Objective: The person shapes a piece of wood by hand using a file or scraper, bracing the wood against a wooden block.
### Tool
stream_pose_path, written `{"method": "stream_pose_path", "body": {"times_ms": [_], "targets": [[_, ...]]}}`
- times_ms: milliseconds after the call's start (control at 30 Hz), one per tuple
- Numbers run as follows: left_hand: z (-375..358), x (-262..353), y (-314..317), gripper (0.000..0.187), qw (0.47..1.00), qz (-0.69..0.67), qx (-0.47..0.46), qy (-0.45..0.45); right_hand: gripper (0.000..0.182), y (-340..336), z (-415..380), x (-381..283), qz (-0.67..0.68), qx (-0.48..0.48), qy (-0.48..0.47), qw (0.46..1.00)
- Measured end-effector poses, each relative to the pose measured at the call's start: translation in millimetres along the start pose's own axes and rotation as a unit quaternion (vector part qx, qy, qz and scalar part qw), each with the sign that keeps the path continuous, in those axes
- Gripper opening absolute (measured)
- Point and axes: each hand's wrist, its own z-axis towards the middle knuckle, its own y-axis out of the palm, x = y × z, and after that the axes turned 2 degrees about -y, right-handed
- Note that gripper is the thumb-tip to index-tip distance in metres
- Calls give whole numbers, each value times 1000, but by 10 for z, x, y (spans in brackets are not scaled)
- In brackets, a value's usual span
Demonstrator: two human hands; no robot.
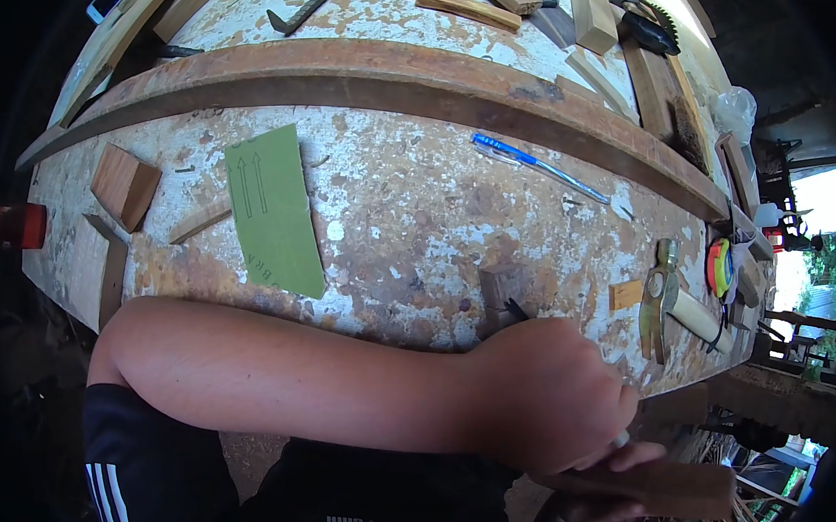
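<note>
My left forearm reaches across the bench edge from the left, and my left hand (pixel 557 388) is closed in a fist above the wooden block I hold. A small pale bit shows under its fingers; what the fist holds is hidden. Below it, my right hand (pixel 603 512), partly in shadow, grips the brown wooden block (pixel 688 489), whose end sticks out to the right. Just beyond my left wrist lie a small dark wood block (pixel 503 285) and a dark pointed tip (pixel 517 309). A torn green sheet (pixel 275 213) printed with arrows lies on the bench.
A long wooden beam (pixel 370 77) spans the paint-spotted bench (pixel 393 195). Nearby are a blue pen (pixel 539 165), a hammer (pixel 663 300), a tape measure (pixel 719 267) and a wood block (pixel 125 186). Beyond the beam lie a bent metal bar (pixel 310 6) and several wood offcuts.
</note>
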Motion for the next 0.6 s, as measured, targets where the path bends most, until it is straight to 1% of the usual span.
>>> {"method": "stream_pose_path", "body": {"times_ms": [33,67,100,167,200,267,367,400,433,467,500,533,567,600], "targets": [[-56,-31,46,18,1000,-10,2,19,80,107,-235,26,-151,61,52,985],[-68,-45,49,18,999,-19,3,38,77,184,-359,15,-296,122,102,942],[-65,-50,54,19,999,-16,-2,44,81,154,-425,-25,-246,108,132,954],[-84,-59,32,20,999,-7,-11,45,87,163,-290,-81,-58,111,73,989],[-103,-53,38,20,999,-7,-7,45,89,172,-275,-110,36,114,48,992],[-105,-72,52,20,998,-6,3,60,83,161,-338,-77,-56,62,84,993],[-141,-106,64,19,996,6,12,84,74,121,-447,-13,-194,-19,135,971],[-147,-120,62,20,996,11,20,91,68,42,-542,-45,-100,27,253,962],[-163,-119,57,21,995,13,27,94,63,-73,-723,-130,-2,73,371,926],[-167,-111,60,21,994,13,34,101,58,-54,-644,-229,93,121,478,865],[-166,-117,67,22,994,18,40,100,16,-167,-449,-257,280,202,565,749],[-171,-121,88,23,994,23,47,100,18,-74,-331,-215,54,146,457,876],[-168,-119,93,23,993,29,54,99,20,115,-248,-154,-176,77,312,931],[-162,-124,84,24,993,14,51,105,22,218,-212,-110,-392,2,141,909]]}}
